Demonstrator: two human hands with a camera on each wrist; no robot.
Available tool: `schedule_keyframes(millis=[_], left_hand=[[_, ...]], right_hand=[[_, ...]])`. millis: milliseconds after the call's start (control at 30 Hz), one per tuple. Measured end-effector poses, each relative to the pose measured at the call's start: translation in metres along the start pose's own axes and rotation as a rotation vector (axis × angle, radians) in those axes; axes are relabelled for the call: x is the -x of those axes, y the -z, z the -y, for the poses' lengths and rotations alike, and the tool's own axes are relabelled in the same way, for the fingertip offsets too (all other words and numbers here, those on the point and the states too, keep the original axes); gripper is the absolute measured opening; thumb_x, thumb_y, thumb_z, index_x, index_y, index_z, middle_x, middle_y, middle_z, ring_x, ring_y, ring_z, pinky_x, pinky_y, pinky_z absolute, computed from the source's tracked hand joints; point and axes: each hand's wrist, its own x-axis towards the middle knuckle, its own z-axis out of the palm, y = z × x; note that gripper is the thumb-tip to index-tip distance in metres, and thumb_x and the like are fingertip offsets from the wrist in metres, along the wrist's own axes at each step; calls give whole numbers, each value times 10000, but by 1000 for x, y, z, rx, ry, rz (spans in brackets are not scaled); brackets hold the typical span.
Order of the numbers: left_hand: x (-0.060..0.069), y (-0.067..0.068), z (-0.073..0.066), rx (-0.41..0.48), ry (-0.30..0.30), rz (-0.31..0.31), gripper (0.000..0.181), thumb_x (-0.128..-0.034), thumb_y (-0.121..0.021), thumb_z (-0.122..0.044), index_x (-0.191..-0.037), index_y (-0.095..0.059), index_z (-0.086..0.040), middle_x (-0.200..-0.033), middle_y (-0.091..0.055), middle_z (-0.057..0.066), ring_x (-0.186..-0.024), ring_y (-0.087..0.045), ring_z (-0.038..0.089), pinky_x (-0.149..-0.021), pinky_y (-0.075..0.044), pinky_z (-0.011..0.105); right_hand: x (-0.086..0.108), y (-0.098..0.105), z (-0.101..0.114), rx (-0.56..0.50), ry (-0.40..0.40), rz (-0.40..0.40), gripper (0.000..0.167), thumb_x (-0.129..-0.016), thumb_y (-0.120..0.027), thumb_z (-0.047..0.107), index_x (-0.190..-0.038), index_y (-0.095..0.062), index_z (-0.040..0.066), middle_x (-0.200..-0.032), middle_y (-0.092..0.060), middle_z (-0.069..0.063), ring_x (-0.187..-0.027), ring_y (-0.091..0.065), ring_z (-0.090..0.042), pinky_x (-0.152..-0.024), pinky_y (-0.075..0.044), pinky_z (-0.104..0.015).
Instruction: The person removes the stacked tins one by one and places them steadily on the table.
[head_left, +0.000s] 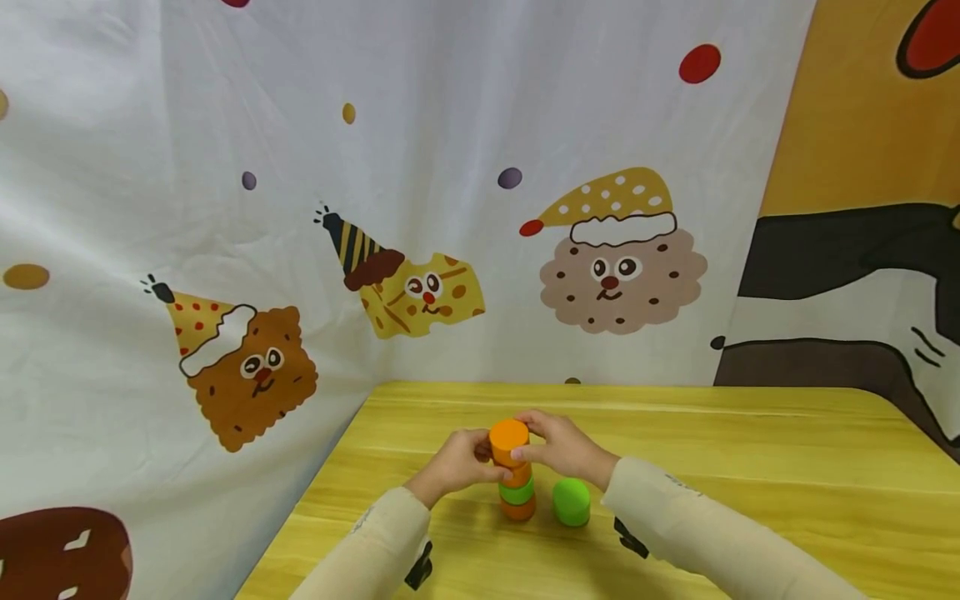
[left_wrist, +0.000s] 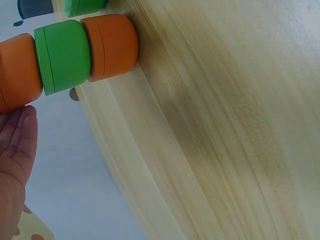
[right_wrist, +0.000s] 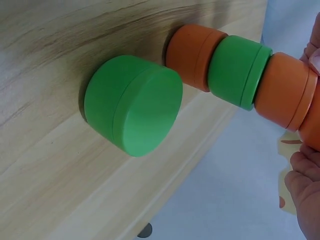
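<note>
One stack of four rounded pieces, orange-green-orange-orange upward, upper end gripped by left hand and right hand; green piece stands beside on bench.

Green rounded cylinder with seam stood on wood-grain desk. Just beside: stack of bottom orange cylinder, smaller-looking green cylinder, seamed orange cylinder, then top orange cylinder, cut off by frame. Fingertips showed above that end, hand below. Pale backdrop beyond.
</note>
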Motion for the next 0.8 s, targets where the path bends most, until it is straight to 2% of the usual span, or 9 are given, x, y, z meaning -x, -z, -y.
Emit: schedule_keyframes(millis=[333,567,800], left_hand=[[0,0,-1,-23,-6,-4,384,-754,-778,-235,-1066,-640,-58,-973,-674,36,-858,-633,132,-739,-525,244],[-1,-1,2,7,21,-3,416,-760,-773,-253,-1103,-633,-65,-1012,-661,27,-888,-625,131,-769,-523,249],[-1,-1,2,28,39,-2,413,-755,-777,-242,-1083,-630,-37,-998,-655,50,-876,-616,150,-774,-526,282]], right_hand=[[3,5,7,20,8,-33,526,-844,-670,309,-1288,-499,85,-1287,-549,-75,-1261,-446,-303,-1016,-373,-483],[7,8,0,34,33,-18,512,-850,-667,313,-1281,-503,90,-1286,-546,-71,-1253,-453,-308,-1017,-370,-487],[19,14,-9,37,-19,-38,505,-845,-671,324,-1268,-510,100,-1287,-547,-73,-1267,-433,-324,-1021,-353,-511]])
